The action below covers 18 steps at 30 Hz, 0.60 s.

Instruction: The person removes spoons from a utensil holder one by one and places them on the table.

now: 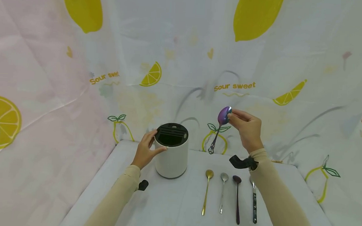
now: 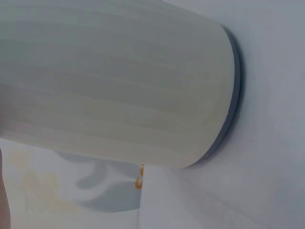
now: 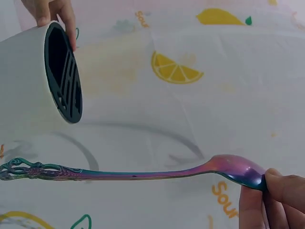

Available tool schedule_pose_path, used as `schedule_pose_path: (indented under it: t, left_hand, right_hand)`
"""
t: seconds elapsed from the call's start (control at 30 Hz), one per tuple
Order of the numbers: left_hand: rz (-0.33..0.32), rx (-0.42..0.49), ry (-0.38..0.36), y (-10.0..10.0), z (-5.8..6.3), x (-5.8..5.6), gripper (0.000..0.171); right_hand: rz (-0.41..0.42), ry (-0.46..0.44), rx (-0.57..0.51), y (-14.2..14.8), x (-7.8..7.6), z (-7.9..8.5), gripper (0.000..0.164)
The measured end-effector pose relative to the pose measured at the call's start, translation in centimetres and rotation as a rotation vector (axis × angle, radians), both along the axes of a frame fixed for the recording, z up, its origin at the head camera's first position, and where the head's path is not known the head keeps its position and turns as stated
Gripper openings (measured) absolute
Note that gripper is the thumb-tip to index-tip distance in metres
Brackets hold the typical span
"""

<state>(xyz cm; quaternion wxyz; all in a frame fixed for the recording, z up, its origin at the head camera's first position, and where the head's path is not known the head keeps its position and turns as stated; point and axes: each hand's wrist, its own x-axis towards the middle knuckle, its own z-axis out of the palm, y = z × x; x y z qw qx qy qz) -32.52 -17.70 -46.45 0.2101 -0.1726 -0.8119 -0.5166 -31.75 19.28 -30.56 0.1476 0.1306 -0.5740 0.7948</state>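
Note:
My right hand (image 1: 247, 127) pinches an iridescent purple spoon (image 1: 219, 126) by its bowl, holding it up above the table. The openwork end of the handle points down and toward the left in the head view. In the right wrist view the spoon (image 3: 138, 175) lies across the picture, thumb and fingers at the bowl's tip. To the left, a white cylindrical utensil holder (image 1: 171, 161) with a black slotted top stands upright on the table. My left hand (image 1: 147, 150) grips its upper side, thumb in front and fingers near the rim. The left wrist view shows mostly the holder's wall (image 2: 119, 81).
On the white table (image 1: 164, 206) a gold spoon (image 1: 207, 191), a silver spoon (image 1: 223, 192), a dark spoon (image 1: 237, 198) and a black-handled spoon (image 1: 254, 204) lie in a row, the last partly behind the right sleeve. A lemon-print cloth (image 1: 184, 42) hangs behind.

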Motion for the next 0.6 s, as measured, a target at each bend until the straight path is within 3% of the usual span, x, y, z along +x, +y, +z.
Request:
schedule_pose_path:
  t: [0.3, 0.47, 0.6]
  left_hand:
    - [0.006, 0.004, 0.003, -0.1, -0.1, -0.2, 0.086]
    - [-0.001, 0.004, -0.001, -0.1, -0.2, -0.3, 0.086]
    - [-0.007, 0.006, -0.002, -0.2, -0.2, -0.3, 0.086]
  right_hand:
    - [-0.017, -0.04, 0.036, 3.0, -0.1, -0.9, 0.033]
    - [0.009, -0.07, 0.028, 4.8, 0.5, -1.4, 0.033]
    - [-0.024, -0.115, 0.074, 6.1, 0.9, -1.8, 0.033]
